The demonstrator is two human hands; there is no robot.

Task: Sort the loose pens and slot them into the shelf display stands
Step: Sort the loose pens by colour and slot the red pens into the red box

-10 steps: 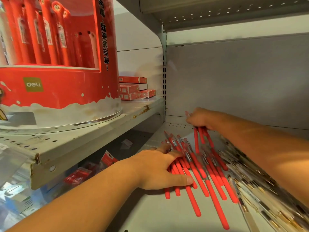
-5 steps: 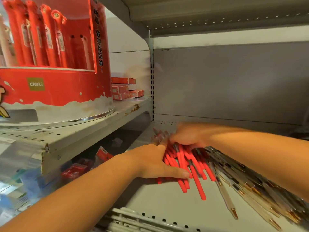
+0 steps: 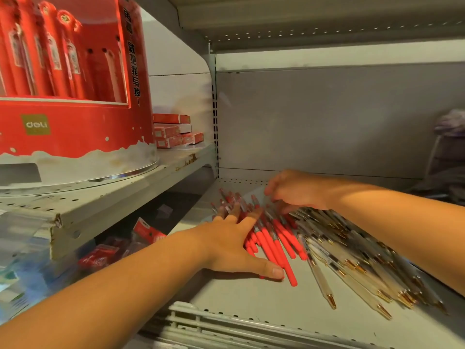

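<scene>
Head cam: closest in, the grey shelf has clear pens with gold tips fanned out on the right. The left hand lies flat with fingers spread, pressing on a bunch of red pens. Just past that, the right hand curls down onto the pile, can't tell what its grip has. Up left on a higher shelf sits a red display stand, with small red boxes behind it.

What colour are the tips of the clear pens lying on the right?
Gold. The clear pens have gold tips, seen plainly in the head view, beside the red pens.
</scene>
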